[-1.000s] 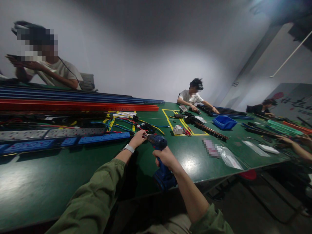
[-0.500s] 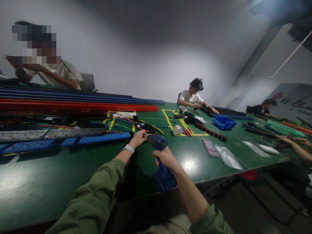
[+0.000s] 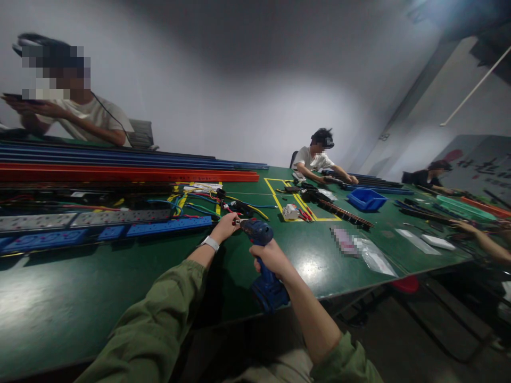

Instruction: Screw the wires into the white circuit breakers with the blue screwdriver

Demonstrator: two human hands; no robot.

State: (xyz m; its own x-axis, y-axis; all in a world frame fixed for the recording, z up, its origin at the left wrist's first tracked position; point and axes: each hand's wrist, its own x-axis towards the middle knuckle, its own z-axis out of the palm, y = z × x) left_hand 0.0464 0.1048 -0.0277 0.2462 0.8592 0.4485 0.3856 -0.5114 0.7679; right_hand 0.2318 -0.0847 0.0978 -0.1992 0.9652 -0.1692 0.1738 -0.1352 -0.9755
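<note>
My right hand (image 3: 272, 259) is wrapped round the handle of a blue cordless drill (image 3: 261, 231), whose nose points left toward my other hand. My left hand (image 3: 224, 227), with a pale watch on its wrist, is closed right at the drill's tip. What its fingers pinch there is too small to make out. Just beyond the left hand lie loose coloured wires (image 3: 199, 205) and a black part (image 3: 243, 208). To its left runs a row of blue socket strips (image 3: 171, 225), with grey socket strips (image 3: 122, 217) behind them.
Red rails (image 3: 128, 174) and blue rails (image 3: 131, 158) lie along the far left. Right of the drill are a white breaker block (image 3: 290, 213), a blue bin (image 3: 366, 200) and plastic bags (image 3: 375, 258). Several other people sit around the green table (image 3: 96, 303).
My hands and the drill keep almost the same place. Across the table, the middle person's hands have shifted, and the person at left has raised their hands slightly leftward.
</note>
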